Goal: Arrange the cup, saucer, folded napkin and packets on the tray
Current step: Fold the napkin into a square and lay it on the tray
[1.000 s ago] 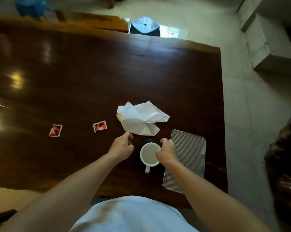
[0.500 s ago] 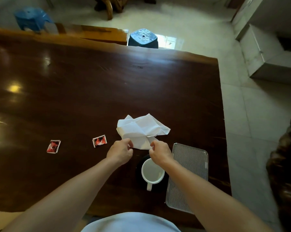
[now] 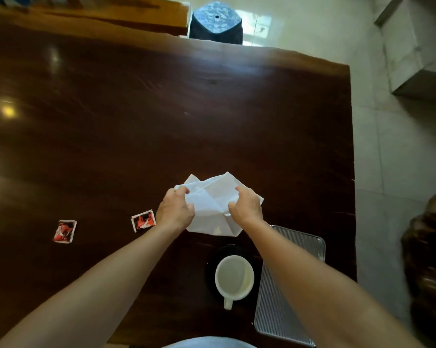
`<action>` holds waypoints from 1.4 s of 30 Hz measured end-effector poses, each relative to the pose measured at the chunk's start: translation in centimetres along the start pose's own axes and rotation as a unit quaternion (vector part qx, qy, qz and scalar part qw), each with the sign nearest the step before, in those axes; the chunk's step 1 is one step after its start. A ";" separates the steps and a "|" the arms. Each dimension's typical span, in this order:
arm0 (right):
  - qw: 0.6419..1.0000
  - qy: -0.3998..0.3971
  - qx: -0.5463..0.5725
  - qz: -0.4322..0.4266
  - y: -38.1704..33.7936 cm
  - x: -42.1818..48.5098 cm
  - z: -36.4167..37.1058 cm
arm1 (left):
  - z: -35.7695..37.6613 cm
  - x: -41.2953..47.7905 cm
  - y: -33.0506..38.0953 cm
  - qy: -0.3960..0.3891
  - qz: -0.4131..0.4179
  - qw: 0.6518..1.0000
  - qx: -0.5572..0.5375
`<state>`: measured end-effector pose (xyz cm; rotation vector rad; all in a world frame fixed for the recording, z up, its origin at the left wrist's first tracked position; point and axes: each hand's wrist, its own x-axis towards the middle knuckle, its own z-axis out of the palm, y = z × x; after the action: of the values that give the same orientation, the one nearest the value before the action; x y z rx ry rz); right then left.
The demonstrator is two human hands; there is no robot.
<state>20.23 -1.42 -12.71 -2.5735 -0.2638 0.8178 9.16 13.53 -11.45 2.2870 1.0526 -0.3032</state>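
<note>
both hands are on the white napkin (image 3: 213, 204), which lies crumpled and only loosely folded on the dark wooden worktop (image 3: 161, 116). the left hand (image 3: 174, 210) grips the napkin's left edge, its fingers (image 3: 183, 190) closed on the paper. the right hand (image 3: 247, 206) grips the right edge, its fingers (image 3: 242, 190) likewise pinched on the paper. whether the napkin is lifted clear of the worktop or resting on it cannot be told.

the white cup (image 3: 234, 277) stands upright on a dark saucer (image 3: 212, 259), nearer the person than the napkin and between the two forearms. the cup handle points toward the person. the saucer is hard to separate from the dark worktop.

the metal mesh tray (image 3: 282, 317) lies flat at the worktop's right edge, just beside the saucer on its right; the right forearm crosses over it and hides part of its surface.

two red packets lie on the worktop to the left of the napkin: the nearer packet (image 3: 143, 220) just beside the left hand, the farther packet (image 3: 65, 231) well apart to the left. neither packet is touched.

a dark blue stool (image 3: 215, 22) stands on the tiled floor beyond the worktop's far edge.
</note>
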 end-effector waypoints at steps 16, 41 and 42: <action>0.993 -0.082 0.075 0.050 -0.1 2.6 0.9 | 2.1 2.1 3.7 -0.071 0.100 0.988 -0.088; 0.943 0.021 -0.013 -0.331 -6.5 -9.4 -11.2 | -12.2 -8.4 4.1 0.110 0.242 0.944 0.197; 0.943 0.037 -0.023 -0.331 -6.5 -9.5 -11.9 | -12.8 -8.9 4.4 0.139 0.242 0.942 0.186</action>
<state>19.25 -2.49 3.79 -2.2995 -1.0598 0.4591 6.10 13.54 4.42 2.9027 0.5496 0.0327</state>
